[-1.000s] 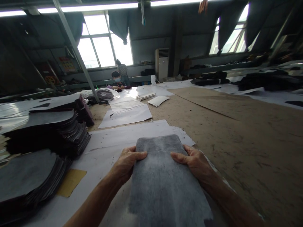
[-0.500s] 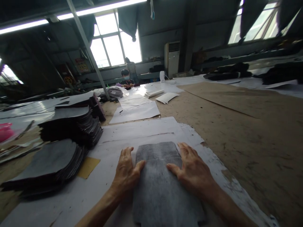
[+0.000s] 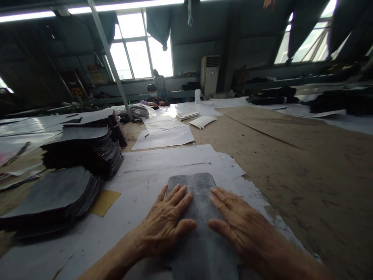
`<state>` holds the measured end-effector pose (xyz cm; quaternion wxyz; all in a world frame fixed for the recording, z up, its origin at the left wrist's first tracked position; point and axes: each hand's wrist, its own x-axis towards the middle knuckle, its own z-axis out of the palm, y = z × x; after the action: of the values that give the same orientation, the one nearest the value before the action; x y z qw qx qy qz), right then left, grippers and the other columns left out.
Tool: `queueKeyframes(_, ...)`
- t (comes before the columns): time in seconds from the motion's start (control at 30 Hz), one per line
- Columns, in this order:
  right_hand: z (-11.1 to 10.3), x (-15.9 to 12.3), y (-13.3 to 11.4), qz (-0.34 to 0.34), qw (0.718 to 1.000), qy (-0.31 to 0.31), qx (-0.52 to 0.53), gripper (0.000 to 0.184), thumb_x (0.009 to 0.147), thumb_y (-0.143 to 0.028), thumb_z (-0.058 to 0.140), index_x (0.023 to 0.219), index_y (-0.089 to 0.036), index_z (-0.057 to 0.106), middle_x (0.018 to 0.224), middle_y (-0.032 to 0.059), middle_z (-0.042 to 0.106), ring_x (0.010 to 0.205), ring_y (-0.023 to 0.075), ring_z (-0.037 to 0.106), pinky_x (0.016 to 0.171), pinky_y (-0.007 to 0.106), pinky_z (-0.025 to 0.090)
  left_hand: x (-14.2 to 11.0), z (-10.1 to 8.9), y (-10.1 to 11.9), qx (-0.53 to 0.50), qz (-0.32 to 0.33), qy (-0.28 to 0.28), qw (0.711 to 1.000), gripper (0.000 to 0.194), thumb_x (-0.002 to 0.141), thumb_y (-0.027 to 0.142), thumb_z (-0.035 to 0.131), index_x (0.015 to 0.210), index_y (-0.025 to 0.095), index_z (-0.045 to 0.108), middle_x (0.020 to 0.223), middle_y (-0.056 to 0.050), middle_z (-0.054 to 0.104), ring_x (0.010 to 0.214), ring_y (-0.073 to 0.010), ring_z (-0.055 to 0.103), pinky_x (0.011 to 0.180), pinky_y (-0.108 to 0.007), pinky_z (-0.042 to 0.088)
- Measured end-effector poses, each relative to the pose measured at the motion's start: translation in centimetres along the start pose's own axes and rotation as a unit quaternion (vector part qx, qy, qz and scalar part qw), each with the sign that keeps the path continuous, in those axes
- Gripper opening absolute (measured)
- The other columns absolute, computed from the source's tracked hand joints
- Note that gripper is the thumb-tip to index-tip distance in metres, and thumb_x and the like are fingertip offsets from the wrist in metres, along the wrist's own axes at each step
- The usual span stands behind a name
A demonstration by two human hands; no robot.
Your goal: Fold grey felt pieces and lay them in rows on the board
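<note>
In front of me lies a stack of grey sheet pieces [image 3: 201, 241], its far edge showing several thin layers. My left hand [image 3: 167, 219] rests flat on its left side, fingers spread and thumb pointing inward. On the right side lies my right hand [image 3: 236, 223], fingers stretched out over the top sheet and somewhat blurred. Neither hand grips anything. The near end of the stack runs out of view at the bottom. Beneath it is white paper [image 3: 140, 186] covering part of the table.
To the left stand two piles of similar dark pieces, a near pile [image 3: 55, 194] and a taller pile [image 3: 84, 147]. A yellow card [image 3: 105, 202] lies beside them. Farther off are white sheets [image 3: 163, 138], a metal pole [image 3: 110, 62] and a seated person [image 3: 153, 95]. Brown board [image 3: 291, 167] spans the right.
Both hands have moved from the stack's side edges onto its top, nearer to me, with the fingers now laid flat. The view has shifted slightly.
</note>
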<state>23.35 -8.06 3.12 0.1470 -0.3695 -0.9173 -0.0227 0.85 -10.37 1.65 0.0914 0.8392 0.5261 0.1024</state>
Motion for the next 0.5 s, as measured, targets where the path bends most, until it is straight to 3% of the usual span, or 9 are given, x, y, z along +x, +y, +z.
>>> queueKeyframes(0.1,-0.8,1.4,0.1,0.021,0.988,0.153,-0.003,0.060,0.090,-0.048,0.032,0.134,-0.008,0.036,0.139,0.0149,0.032,0.130,0.0279,0.027,0.104,0.048,0.029,0.5,-0.4,-0.5,0.012,-0.012,0.049,0.999,0.065,0.086,0.056,0.029,0.140,0.024,0.013,0.148,-0.005,0.011,0.136,-0.0221,0.007,0.110,-0.047,0.003)
queueKeyframes(0.17,0.5,1.3,0.1,-0.006,0.994,0.110,0.011,0.064,0.089,-0.050,0.033,0.135,-0.007,0.032,0.140,0.0155,0.030,0.131,0.0283,0.024,0.105,0.049,0.027,0.6,0.2,-0.7,0.002,0.003,0.020,1.000,0.068,0.085,0.057,0.030,0.141,0.023,0.012,0.148,-0.006,0.012,0.136,-0.0224,0.008,0.111,-0.046,0.006)
queueKeyframes(0.23,2.1,0.8,0.1,-0.018,0.998,-0.037,0.046,0.064,0.087,-0.052,0.035,0.136,-0.010,0.032,0.140,0.0145,0.029,0.130,0.0283,0.025,0.104,0.050,0.029,0.6,0.8,-0.9,-0.011,0.016,-0.029,0.999,0.070,0.084,0.059,0.031,0.140,0.024,0.012,0.148,-0.007,0.013,0.136,-0.0230,0.009,0.110,-0.046,0.008)
queueKeyframes(0.33,2.4,1.0,0.2,0.006,0.988,-0.142,0.057,0.064,0.087,-0.051,0.038,0.136,-0.010,0.031,0.141,0.0144,0.025,0.130,0.0299,0.023,0.105,0.052,0.024,1.0,0.5,-1.1,-0.026,0.008,-0.061,0.998,0.069,0.083,0.062,0.030,0.140,0.024,0.017,0.147,-0.007,0.015,0.135,-0.0232,0.012,0.110,-0.047,0.009)
queueKeyframes(0.4,1.2,2.2,0.3,0.031,0.989,-0.134,0.052,0.059,0.088,-0.047,0.036,0.132,-0.007,0.039,0.139,0.0164,0.031,0.129,0.0302,0.027,0.105,0.051,0.024,1.7,-0.3,-1.4,-0.034,-0.012,-0.044,0.998,0.064,0.085,0.060,0.024,0.138,0.024,0.025,0.146,-0.006,0.023,0.135,-0.0208,0.017,0.111,-0.045,0.009)
queueKeyframes(0.5,0.1,4.5,0.5,0.081,0.995,-0.030,0.050,0.058,0.091,-0.044,0.031,0.133,-0.006,0.037,0.139,0.0168,0.033,0.130,0.0271,0.026,0.107,0.046,0.021,3.5,-1.0,-2.2,-0.030,-0.052,0.019,0.998,0.061,0.088,0.057,0.017,0.138,0.022,0.025,0.146,-0.005,0.021,0.136,-0.0179,0.013,0.111,-0.043,0.007)
